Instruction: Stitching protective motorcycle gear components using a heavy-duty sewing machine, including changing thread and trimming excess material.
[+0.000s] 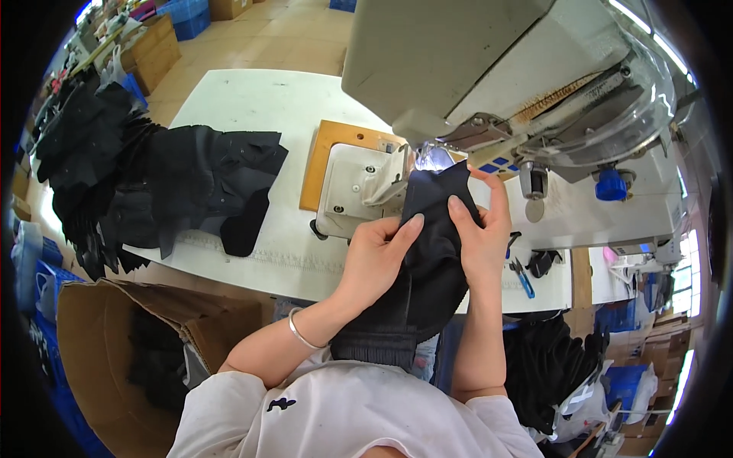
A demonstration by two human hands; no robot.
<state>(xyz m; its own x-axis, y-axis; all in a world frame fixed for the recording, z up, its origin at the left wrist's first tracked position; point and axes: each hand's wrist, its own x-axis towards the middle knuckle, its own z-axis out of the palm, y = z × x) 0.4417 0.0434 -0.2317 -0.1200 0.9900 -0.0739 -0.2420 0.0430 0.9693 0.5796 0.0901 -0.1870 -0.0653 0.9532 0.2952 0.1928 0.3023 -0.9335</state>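
Observation:
A black fabric piece [431,252] with a ribbed elastic band at its lower end hangs between my hands and my lap. My left hand [378,256] grips its left edge, thumb on top and fingers hidden beneath. On the right side, my right hand [485,225] pinches the cloth with the thumb on top, its forefinger reaching round the upper right edge. The fabric's upper end lies at the lit needle area of a sewing machine [427,126], whose head rises above. Left of the cloth is the machine's white metal plate [347,191] on an orange-brown base.
A heap of black cut fabric pieces [191,179] covers the left of the white table [244,91]. Blue-handled thread snips [524,279] lie at the right. An open cardboard box [99,343] stands lower left; more black pieces [542,362] hang lower right.

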